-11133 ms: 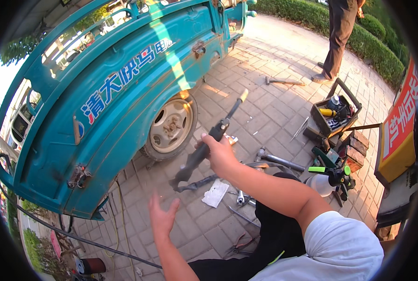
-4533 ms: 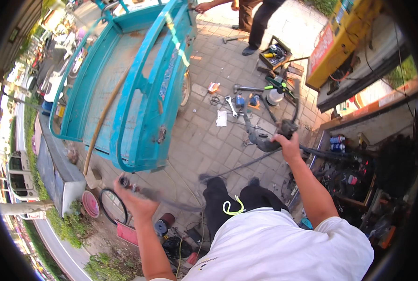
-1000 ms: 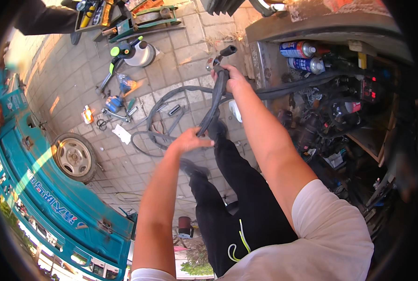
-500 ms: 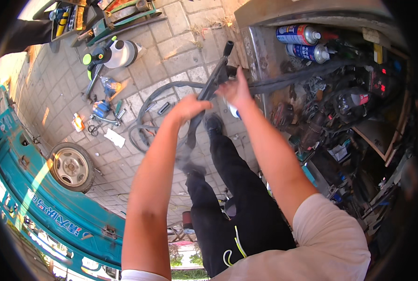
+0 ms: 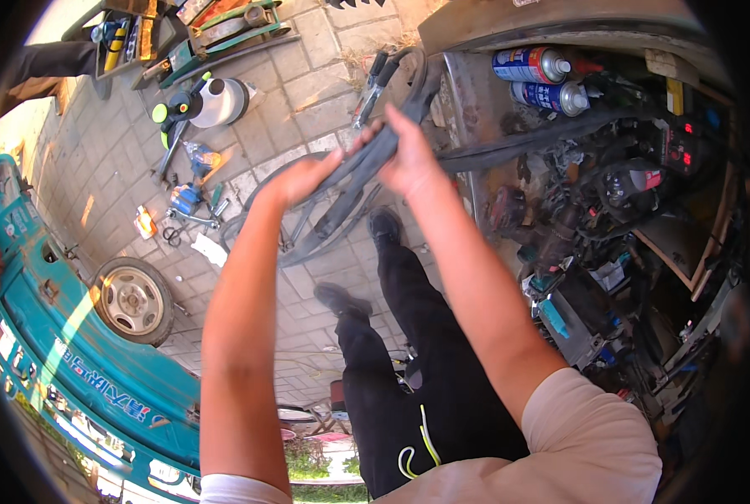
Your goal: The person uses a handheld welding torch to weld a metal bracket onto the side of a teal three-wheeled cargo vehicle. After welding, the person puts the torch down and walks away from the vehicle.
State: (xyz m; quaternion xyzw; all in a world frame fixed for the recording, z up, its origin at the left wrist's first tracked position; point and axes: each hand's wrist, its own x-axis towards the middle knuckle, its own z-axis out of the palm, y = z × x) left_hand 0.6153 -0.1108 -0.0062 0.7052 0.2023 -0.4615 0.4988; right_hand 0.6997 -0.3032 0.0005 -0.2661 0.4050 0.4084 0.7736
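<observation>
A dark, thick cable [image 5: 341, 214] runs in loose loops between my two hands over the paving. My left hand [image 5: 304, 178] is closed round the cable from the left, with part of its fingers hidden behind the strands. My right hand [image 5: 409, 160] holds the same bundle on the right, its thumb raised and its other fingers mostly hidden. Just beyond my hands, a clamp with black handles and silver jaws [image 5: 375, 88] hangs beside a bend of the cable. One length of cable leads right, past my right wrist, into the cluttered compartment.
Two spray cans [image 5: 533, 65] lie at the compartment's far edge, above machine parts and a red-lit display [image 5: 684, 144]. Leftward are a pump sprayer [image 5: 220, 101], a blue tool [image 5: 186, 197], a wheel [image 5: 131, 300] and a teal vehicle panel [image 5: 98, 370]. A green floor jack [image 5: 232, 38] stands far off.
The cable bundle has swung and spread into wider loops between my hands. The clamp's silver jaws now show. My right hand has shifted slightly left and nearer, and my left hand slightly left.
</observation>
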